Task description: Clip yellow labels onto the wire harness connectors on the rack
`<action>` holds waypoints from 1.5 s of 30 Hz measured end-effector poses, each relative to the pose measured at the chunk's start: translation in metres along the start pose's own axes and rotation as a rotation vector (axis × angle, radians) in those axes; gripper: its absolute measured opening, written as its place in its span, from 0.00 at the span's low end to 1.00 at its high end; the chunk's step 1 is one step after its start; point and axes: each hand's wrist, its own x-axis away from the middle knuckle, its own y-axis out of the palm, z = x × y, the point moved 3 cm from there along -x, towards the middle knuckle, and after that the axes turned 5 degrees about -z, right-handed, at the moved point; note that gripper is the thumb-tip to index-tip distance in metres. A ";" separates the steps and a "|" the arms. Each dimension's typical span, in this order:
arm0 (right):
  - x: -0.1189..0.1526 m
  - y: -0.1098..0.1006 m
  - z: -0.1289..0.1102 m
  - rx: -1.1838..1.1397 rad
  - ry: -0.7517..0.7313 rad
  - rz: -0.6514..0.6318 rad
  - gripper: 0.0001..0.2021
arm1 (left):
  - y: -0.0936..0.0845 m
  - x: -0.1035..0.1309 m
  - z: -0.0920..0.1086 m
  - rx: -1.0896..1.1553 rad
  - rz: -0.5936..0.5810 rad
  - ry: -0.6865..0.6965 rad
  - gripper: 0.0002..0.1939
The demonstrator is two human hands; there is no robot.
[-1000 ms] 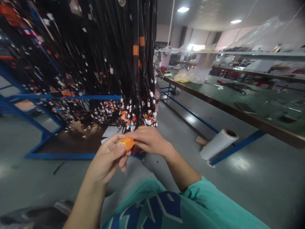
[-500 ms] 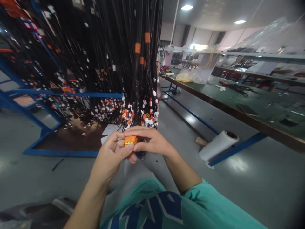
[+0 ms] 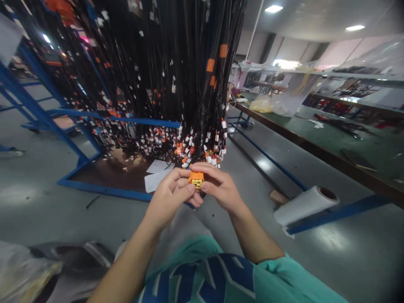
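Note:
An orange connector (image 3: 197,177) with a yellow face turned toward me is held between both hands, low in front of the hanging cables. My left hand (image 3: 173,194) grips its left side, thumb at the lower edge and fingers curled behind. On the other side, my right hand (image 3: 220,185) pinches it, with the thumb at the right edge and the fingers over the top. Just beyond the hands hang black cable bundles (image 3: 202,101) with orange bands and many white and orange connectors at their lower ends.
A blue metal rack (image 3: 126,194) with white sheets (image 3: 158,179) on its brown base stands at the left. At the right are a long green-topped table (image 3: 331,139) and a white film roll (image 3: 304,205). Plastic bags (image 3: 19,269) lie at lower left.
The view has swung left, so the rack, table and hands appear farther right. The connector's yellow face shows more fully, with my left thumb lower on it. Both hands still hold it.

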 end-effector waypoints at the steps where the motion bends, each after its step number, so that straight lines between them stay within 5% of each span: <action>1: 0.001 0.000 0.000 0.006 0.011 0.011 0.18 | 0.000 0.000 0.000 -0.008 0.005 0.001 0.17; 18: 0.009 0.007 -0.007 0.018 0.046 0.231 0.12 | -0.001 -0.005 -0.006 0.068 -0.008 -0.024 0.21; 23: 0.012 0.006 -0.027 0.432 -0.182 0.306 0.10 | -0.001 -0.007 -0.005 0.141 -0.028 -0.060 0.21; 29: 0.014 -0.003 -0.044 0.705 -0.310 0.176 0.13 | 0.003 -0.010 -0.006 0.165 -0.096 -0.063 0.24; 45: 0.022 -0.016 -0.043 0.529 -0.196 0.342 0.09 | 0.013 -0.024 -0.011 0.098 -0.158 -0.054 0.22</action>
